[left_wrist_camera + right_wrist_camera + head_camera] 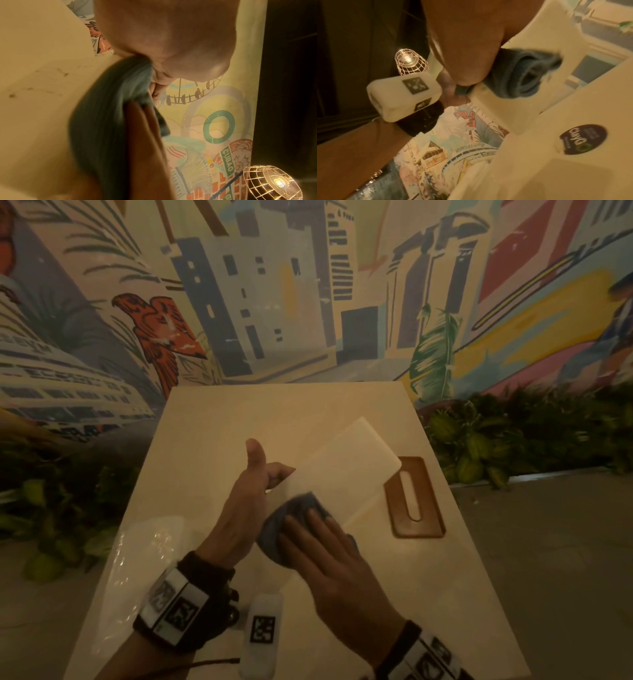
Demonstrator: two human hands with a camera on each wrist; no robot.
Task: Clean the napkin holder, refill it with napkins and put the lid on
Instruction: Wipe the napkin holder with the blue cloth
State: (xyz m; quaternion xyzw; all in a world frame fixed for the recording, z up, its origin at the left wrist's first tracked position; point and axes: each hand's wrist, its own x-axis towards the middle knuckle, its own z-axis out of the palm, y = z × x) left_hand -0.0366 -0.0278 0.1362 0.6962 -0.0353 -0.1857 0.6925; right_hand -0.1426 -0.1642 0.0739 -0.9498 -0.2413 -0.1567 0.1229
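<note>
White rectangular plastic napkin holder (346,470), lifted at a slant over the middle of the pale stone-look table (219,412), its far end toward the wall. The left hand (246,498) grasps its near-left edge, thumb raised, fingers curled under the body. The right hand (329,553) lies flat with straight fingers on a crumpled blue-grey cloth (291,525), pressing it against the holder's near end; the right wrist view shows the cloth (522,75) bunched against the white surface. Brown wooden lid with a long slot (414,498) lies flat on the table, just right of the holder. Clear plastic-wrapped pack (144,563), contents unclear, rests at the table's near-left. Painted city mural (274,285) and green foliage (513,433) lie behind.
</note>
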